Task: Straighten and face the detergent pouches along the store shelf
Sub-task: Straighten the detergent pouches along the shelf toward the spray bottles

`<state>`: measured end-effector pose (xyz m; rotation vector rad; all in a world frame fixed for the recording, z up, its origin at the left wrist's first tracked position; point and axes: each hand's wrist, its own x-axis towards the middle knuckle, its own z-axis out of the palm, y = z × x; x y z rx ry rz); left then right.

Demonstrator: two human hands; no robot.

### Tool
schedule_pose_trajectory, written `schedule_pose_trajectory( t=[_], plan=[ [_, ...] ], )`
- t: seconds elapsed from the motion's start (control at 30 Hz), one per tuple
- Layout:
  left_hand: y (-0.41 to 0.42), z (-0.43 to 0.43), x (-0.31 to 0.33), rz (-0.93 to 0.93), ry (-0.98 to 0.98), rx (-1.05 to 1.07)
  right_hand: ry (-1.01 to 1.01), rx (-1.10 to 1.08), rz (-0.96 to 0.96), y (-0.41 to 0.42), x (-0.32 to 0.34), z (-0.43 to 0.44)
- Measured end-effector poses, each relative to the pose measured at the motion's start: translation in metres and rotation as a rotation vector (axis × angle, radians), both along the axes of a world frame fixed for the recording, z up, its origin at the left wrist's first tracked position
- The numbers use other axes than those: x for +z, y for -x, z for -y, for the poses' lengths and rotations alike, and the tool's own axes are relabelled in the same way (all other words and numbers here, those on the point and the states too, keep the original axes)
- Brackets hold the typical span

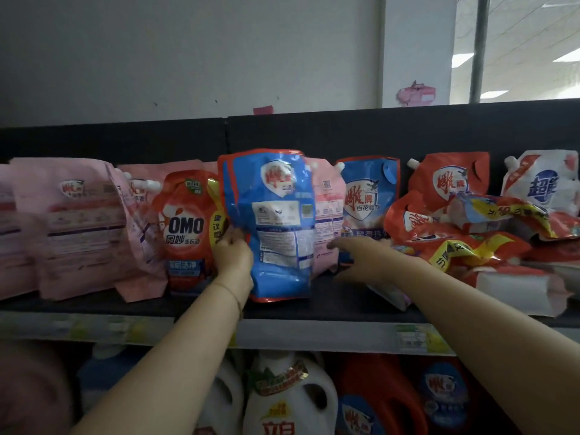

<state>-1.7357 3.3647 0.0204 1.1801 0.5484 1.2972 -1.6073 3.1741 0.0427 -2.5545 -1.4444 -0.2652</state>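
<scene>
A blue detergent pouch (276,221) stands upright at the shelf's middle, its printed back side toward me. My left hand (233,255) grips its lower left edge, fingers curled round it. My right hand (361,257) reaches in from the right, fingers stretched toward a pink pouch (326,215) just behind the blue one's right edge. To the left stand an orange OMO pouch (188,227) and several pink pouches (78,221). A second blue pouch (367,196) stands to the right.
On the right, red pouches (445,183) and a white pouch (543,180) stand behind a heap of fallen red and yellow pouches (470,237). The black shelf (314,306) has a price-label strip in front. Detergent bottles (288,400) fill the lower shelf.
</scene>
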Motion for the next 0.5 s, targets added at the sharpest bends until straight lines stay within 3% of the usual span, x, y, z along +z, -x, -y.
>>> schedule_pose_trajectory(
  t=[0.1, 0.17, 0.37, 0.5],
  plan=[
    [-0.003, 0.009, -0.013, -0.062, 0.019, 0.052, -0.201, 0.144, -0.340, 0.019, -0.004, -0.017],
    [0.000, 0.017, -0.018, -0.107, -0.056, 0.092, -0.299, 0.178, -0.437, 0.028, -0.012, -0.031],
    [0.019, 0.032, -0.025, -0.019, -0.222, 0.266, -0.516, 0.061, -0.362, 0.039, -0.036, -0.058],
    [0.028, 0.036, -0.028, -0.006, -0.622, 0.430, -0.435, 0.033, -0.283, 0.040, -0.034, -0.054]
  ],
)
